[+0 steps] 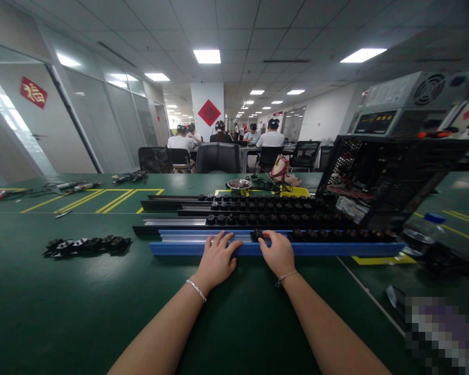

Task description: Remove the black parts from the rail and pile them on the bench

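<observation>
On the far left, a red sign (33, 92) on the glass door carried the gold character 福. Below it some hand tools (78, 185) lay on the table, and nearer to me was a small pile of black parts (88, 245).

My left hand (218, 260) rested open, with the fingers spread flat on the blue rail (180, 249). The rail lay across the table just in front of me, with the black rails (180, 208) behind it. My right hand (278, 252) sat just beside the left one, its fingers bent onto the first black piece (258, 234) in the blue rail. I could not tell if they pinched it.

The red diamond (209, 112) on the white pillar had a character too small to read. To the right stood an open computer case (379, 179), and above it a grey power supply (398, 104) whose label was blurred.

The table (62, 302) was dark green with yellow lines (101, 199). The room was a long office with ceiling lights, where people sat at desks in the back.
</observation>
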A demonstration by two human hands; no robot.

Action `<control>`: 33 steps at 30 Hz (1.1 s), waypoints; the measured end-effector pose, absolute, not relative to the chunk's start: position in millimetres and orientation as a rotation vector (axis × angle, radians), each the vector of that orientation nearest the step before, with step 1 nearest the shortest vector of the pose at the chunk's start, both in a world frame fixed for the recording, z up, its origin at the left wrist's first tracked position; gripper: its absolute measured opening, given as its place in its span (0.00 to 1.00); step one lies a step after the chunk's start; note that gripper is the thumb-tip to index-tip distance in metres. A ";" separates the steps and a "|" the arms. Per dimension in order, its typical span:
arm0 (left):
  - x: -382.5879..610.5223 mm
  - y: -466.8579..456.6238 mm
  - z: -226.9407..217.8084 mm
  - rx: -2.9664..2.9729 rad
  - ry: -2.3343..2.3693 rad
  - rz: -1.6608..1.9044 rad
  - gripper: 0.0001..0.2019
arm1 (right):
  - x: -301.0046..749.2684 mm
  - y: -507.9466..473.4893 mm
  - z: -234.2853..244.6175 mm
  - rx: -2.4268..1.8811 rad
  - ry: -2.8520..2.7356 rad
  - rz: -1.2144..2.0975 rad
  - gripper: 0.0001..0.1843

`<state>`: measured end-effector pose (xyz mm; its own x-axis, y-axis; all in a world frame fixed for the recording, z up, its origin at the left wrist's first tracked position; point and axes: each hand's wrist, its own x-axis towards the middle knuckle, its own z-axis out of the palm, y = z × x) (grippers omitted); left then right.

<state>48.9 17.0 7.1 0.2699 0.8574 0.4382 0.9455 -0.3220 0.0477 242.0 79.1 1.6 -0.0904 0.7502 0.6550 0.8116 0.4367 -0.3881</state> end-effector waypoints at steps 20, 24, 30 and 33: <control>56.6 12.6 8.1 -2.350 -1.647 -0.544 0.27 | 239.3 74.9 1.7 -1.206 -1.922 -0.081 0.14; 56.7 13.2 6.1 -2.345 -1.629 -0.531 0.29 | 238.5 75.4 0.5 -1.189 -1.933 -0.079 0.15; 57.4 13.3 5.7 -2.338 -1.626 -0.511 0.30 | 238.5 76.2 -1.1 -1.173 -1.934 -0.082 0.16; 58.8 12.7 6.0 -2.333 -1.628 -0.506 0.31 | 237.9 76.2 -1.4 -1.160 -1.937 -0.087 0.17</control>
<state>58.8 12.7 6.0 0.3147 0.8519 0.4185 0.9391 -0.3435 -0.0069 237.9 76.2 -1.4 -0.2047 0.6902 0.6941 0.7498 0.5664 -0.3420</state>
